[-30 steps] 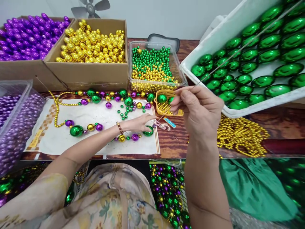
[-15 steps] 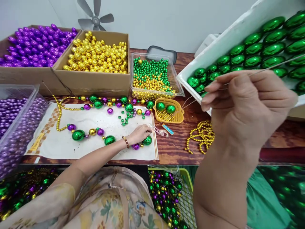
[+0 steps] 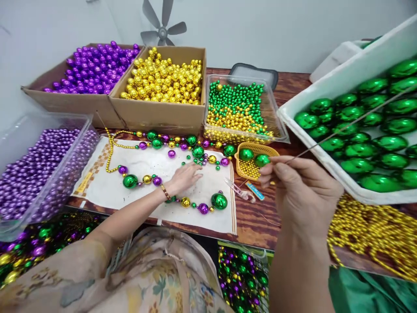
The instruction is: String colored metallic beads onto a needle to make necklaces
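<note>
My right hand (image 3: 306, 182) is raised over the right side of the table, its thumb and fingertips pinching a thin thread (image 3: 352, 124) that runs up to the right edge of the view. Over the white cloth (image 3: 195, 217), my left hand (image 3: 185, 178) has its fingers stretched out beside a cluster of small green beads (image 3: 188, 162). Just below its wrist lies a strung row with a gold bead (image 3: 185, 201), a purple bead (image 3: 203, 208) and a large green bead (image 3: 219, 201). Another beaded strand (image 3: 156, 142) stretches along the cloth's far edge.
Thread snips (image 3: 239, 190) and a blue packet (image 3: 254, 190) lie beside a yellow basket (image 3: 243, 171). Cardboard boxes of purple beads (image 3: 97, 67) and gold beads (image 3: 166, 78) stand behind, with clear tubs nearby. At right sit a foam box (image 3: 325, 174) and gold bead strings (image 3: 368, 230).
My left hand has moved off the end of the strung row toward the loose small green beads, its fingers now extended. My right hand has lowered with the thread. The camera view has shifted.
</note>
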The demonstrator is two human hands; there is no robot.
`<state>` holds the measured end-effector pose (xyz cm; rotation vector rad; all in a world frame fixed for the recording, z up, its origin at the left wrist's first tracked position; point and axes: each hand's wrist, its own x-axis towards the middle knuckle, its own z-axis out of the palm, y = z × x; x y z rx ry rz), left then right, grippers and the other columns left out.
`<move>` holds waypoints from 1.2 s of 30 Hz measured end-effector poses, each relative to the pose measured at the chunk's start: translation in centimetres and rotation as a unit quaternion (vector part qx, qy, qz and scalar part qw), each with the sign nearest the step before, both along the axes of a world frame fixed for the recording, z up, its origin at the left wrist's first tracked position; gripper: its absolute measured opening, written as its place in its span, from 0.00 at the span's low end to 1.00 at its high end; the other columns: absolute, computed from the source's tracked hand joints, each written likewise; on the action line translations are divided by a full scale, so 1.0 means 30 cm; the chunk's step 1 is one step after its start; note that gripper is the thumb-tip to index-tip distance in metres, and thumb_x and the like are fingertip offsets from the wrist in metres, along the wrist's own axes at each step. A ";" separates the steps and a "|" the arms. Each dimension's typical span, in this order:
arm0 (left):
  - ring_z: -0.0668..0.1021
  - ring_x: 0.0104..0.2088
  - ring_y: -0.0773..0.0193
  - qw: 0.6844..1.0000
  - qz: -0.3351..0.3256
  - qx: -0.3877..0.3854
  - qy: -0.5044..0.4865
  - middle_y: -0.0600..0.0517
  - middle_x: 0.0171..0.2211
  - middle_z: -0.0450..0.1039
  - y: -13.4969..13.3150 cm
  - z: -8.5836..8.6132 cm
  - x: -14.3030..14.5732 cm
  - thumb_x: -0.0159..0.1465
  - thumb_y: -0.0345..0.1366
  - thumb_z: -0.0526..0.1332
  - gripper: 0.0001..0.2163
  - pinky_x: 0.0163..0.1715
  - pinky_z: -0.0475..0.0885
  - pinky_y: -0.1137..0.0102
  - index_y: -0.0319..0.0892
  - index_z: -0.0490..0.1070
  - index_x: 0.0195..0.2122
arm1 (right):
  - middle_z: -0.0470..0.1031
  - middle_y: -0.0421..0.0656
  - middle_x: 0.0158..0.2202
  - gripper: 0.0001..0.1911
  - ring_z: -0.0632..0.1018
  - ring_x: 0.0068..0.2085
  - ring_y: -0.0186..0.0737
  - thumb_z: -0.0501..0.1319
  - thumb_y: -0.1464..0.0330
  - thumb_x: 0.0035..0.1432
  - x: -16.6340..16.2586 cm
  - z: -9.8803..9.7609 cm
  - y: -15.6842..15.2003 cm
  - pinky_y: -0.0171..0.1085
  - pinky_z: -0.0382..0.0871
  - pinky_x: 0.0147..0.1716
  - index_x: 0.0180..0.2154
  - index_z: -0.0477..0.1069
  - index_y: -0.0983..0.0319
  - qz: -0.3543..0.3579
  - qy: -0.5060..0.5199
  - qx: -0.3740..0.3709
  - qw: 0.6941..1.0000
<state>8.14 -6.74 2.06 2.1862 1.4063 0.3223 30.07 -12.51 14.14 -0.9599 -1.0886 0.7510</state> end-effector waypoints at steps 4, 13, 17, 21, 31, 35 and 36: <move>0.78 0.48 0.57 0.990 0.127 0.063 0.015 0.45 0.50 0.76 0.075 0.010 -0.206 0.70 0.36 0.56 0.12 0.53 0.72 0.63 0.41 0.74 0.51 | 0.81 0.43 0.27 0.05 0.80 0.24 0.36 0.70 0.70 0.54 -0.025 -0.098 0.015 0.32 0.74 0.21 0.35 0.84 0.58 0.007 0.029 -0.068 0.997; 0.75 0.48 0.57 0.917 0.250 0.300 -0.079 0.46 0.45 0.76 0.260 0.171 -0.408 0.71 0.35 0.55 0.10 0.52 0.70 0.62 0.44 0.74 0.47 | 0.83 0.44 0.33 0.11 0.82 0.30 0.40 0.70 0.63 0.56 -0.028 -0.261 0.046 0.37 0.81 0.27 0.42 0.83 0.56 0.070 -0.003 -0.157 0.985; 0.73 0.51 0.54 0.908 0.237 0.344 0.009 0.44 0.47 0.76 0.499 0.331 -0.445 0.70 0.36 0.55 0.12 0.57 0.66 0.59 0.43 0.76 0.48 | 0.82 0.46 0.30 0.10 0.82 0.28 0.42 0.71 0.62 0.55 -0.036 -0.277 0.059 0.39 0.82 0.24 0.39 0.83 0.58 0.061 -0.024 -0.164 0.984; 0.75 0.50 0.53 0.954 0.185 0.174 0.159 0.41 0.48 0.77 0.765 0.408 -0.442 0.67 0.33 0.55 0.15 0.55 0.67 0.61 0.37 0.77 0.49 | 0.82 0.46 0.28 0.11 0.82 0.25 0.43 0.72 0.61 0.53 -0.049 -0.292 0.065 0.39 0.81 0.22 0.37 0.84 0.58 0.047 -0.026 -0.174 0.983; 0.80 0.41 0.54 0.961 0.140 0.002 0.238 0.42 0.36 0.80 1.022 0.379 -0.363 0.53 0.35 0.68 0.09 0.43 0.73 0.68 0.37 0.81 0.35 | 0.82 0.47 0.28 0.12 0.82 0.24 0.46 0.71 0.59 0.52 -0.021 -0.367 0.033 0.39 0.82 0.23 0.37 0.85 0.58 0.020 -0.052 -0.206 0.977; 0.80 0.40 0.55 0.958 0.158 -0.011 0.241 0.40 0.38 0.81 1.022 0.383 -0.362 0.53 0.33 0.68 0.12 0.41 0.74 0.68 0.35 0.80 0.39 | 0.81 0.46 0.27 0.11 0.81 0.23 0.44 0.71 0.59 0.54 -0.016 -0.358 0.021 0.38 0.81 0.23 0.37 0.85 0.57 0.014 -0.049 -0.201 0.978; 0.80 0.40 0.55 0.957 0.160 -0.009 0.240 0.40 0.39 0.80 1.015 0.387 -0.366 0.54 0.32 0.67 0.13 0.41 0.74 0.68 0.34 0.80 0.40 | 0.81 0.46 0.27 0.11 0.81 0.23 0.43 0.71 0.59 0.54 -0.017 -0.354 0.020 0.37 0.81 0.23 0.37 0.85 0.57 0.012 -0.047 -0.198 0.979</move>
